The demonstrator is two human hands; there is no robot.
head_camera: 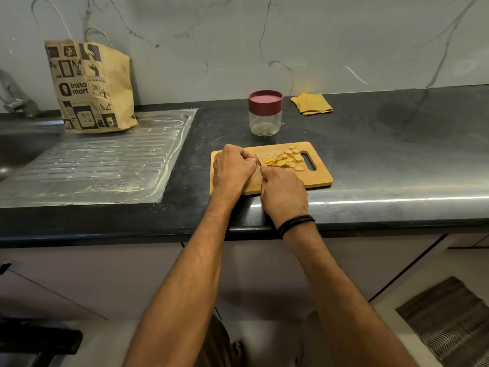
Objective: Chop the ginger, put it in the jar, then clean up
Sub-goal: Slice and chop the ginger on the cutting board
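A wooden cutting board (321, 178) lies on the black counter with a pile of yellow ginger slices (285, 160) near its handle slot. My left hand (232, 168) is curled on the board's left part, holding down a ginger piece that its fingers hide. My right hand (283, 193) grips a knife whose blade (258, 158) shows between the two hands, just left of the slices. Behind the board stands a clear jar (265, 123) with a maroon lid (265, 102) on it, nothing visible inside.
A folded yellow cloth (312, 103) lies at the back right of the jar. A printed paper bag (91, 88) stands on the steel sink drainboard (105, 165) to the left. A tap (13, 96) is at the far left. The counter edge (370, 223) runs below my wrists.
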